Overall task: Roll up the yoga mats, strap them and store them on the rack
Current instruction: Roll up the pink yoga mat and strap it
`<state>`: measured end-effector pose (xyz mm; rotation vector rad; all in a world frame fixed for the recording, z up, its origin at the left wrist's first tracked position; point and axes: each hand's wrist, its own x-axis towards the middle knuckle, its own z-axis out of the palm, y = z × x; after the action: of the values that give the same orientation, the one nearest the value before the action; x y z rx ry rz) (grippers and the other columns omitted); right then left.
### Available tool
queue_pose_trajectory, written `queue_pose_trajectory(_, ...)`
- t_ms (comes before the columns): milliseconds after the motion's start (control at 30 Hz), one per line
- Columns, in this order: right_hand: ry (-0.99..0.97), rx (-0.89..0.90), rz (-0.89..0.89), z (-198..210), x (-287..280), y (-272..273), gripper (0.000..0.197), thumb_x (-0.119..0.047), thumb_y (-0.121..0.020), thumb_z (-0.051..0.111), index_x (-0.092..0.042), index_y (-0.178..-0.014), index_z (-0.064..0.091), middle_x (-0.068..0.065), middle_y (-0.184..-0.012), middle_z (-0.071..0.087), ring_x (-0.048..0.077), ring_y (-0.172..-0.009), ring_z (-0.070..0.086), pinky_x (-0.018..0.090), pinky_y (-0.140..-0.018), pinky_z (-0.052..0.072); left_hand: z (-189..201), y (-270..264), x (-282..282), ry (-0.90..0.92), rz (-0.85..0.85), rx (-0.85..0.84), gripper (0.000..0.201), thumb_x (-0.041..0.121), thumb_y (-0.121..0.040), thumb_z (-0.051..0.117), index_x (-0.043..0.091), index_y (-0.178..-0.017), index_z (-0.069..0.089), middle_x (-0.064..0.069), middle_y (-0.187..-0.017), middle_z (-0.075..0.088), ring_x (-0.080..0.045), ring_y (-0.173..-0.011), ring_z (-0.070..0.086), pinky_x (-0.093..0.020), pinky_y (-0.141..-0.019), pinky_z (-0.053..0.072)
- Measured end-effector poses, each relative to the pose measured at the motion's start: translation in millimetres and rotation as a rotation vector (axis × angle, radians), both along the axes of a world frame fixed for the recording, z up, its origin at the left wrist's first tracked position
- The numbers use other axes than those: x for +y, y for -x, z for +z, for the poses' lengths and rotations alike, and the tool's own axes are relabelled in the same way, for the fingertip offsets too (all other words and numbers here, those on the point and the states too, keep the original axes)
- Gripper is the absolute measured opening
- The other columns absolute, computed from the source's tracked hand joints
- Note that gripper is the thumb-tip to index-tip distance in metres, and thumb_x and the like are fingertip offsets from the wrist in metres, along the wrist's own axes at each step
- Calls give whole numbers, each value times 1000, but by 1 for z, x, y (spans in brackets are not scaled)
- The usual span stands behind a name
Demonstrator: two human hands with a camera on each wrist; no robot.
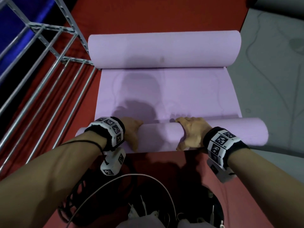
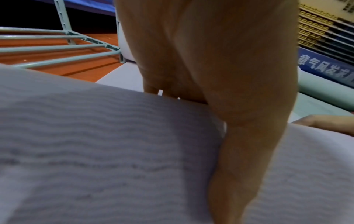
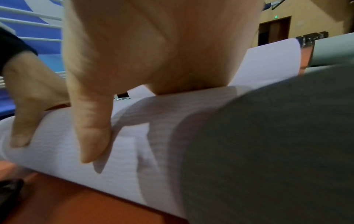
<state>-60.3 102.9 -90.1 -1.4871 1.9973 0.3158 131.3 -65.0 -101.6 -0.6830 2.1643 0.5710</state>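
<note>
A person's left hand (image 1: 131,130) and right hand (image 1: 192,132) both grasp the near rolled end of a lilac yoga mat (image 1: 164,96), fingers curled over the top of the roll and thumbs pressed against its near side. The mat lies on a red floor (image 1: 164,18), its flat middle stretching away from the person. Both rolled ends run left to right. A grey metal rack (image 1: 54,51) stands just beside the mat's far left corner.
</note>
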Motion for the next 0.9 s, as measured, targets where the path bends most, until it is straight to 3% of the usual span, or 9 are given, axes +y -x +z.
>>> queue_pose_trajectory(67,15,53,11,1,2,-6,100,-62,-66,70,-25,-147,25,2,-144,42,26,-133,38,47,-115,21,0,1,-5,-53,41,1,80,33,-56,89,28,-125,50,1,-114,61,-21,-106,57,-32,-93,47)
queue_pose_trajectory(200,123,258,104,-9,18,-29,115,-77,-64,59,-15,-151,17,6,-146,32,31,-130,33,51,-106,25,-3,1,-11,-128,104,6,80,38,-46,89,37,-115,48,4,-113,61,-19,-102,57,-33,-93,48)
queue_pose_trajectory(367,167,110,6,-16,-1,-8,111,-82,-58,65,-23,-144,27,3,-142,44,30,-127,40,47,-108,26,7,-10,-20,-39,143,180,116,43,-52,90,19,-147,30,-4,-148,37,-22,-133,38,-30,-111,30)
queue_pose_trajectory(467,141,17,-43,-11,-21,7,102,-80,-56,68,-19,-130,35,4,-128,56,28,-118,48,42,-102,32,18,-19,-27,82,103,377,88,45,-63,86,16,-135,46,-7,-131,48,-23,-119,47,-32,-99,39)
queue_pose_trajectory(567,140,-8,-39,-11,-27,13,94,-80,-58,68,-19,-124,40,3,-126,56,26,-116,47,41,-99,33,20,-23,-18,133,28,433,77,61,-67,63,18,-130,52,-5,-124,55,-25,-114,51,-33,-96,40)
queue_pose_trajectory(667,161,75,20,-13,-26,16,100,-89,-59,53,-22,-132,42,4,-134,45,27,-123,39,45,-104,28,13,-27,-3,245,-84,276,113,78,-56,35,14,-148,29,-6,-147,39,-24,-133,39,-33,-110,31)
queue_pose_trajectory(733,188,183,52,-14,-20,14,111,-97,-54,26,-26,-139,39,4,-135,41,28,-123,37,47,-103,27,2,-27,6,325,-169,186,131,88,-52,45,9,-152,14,-8,-155,26,-25,-139,31,-37,-115,25)
queue_pose_trajectory(800,219,265,62,-16,-14,8,116,-92,-55,4,-26,-146,32,6,-135,41,29,-122,38,46,-101,29,-7,-21,9,408,-193,164,131,79,-55,66,8,-151,11,-9,-154,27,-27,-138,32,-41,-116,23)
queue_pose_trajectory(900,205,306,76,-19,-8,-1,118,-91,-60,27,-18,-152,18,10,-145,37,33,-130,37,50,-107,26,-8,-13,6,443,-162,193,118,59,-58,79,11,-148,18,-7,-148,34,-27,-132,39,-42,-114,25)
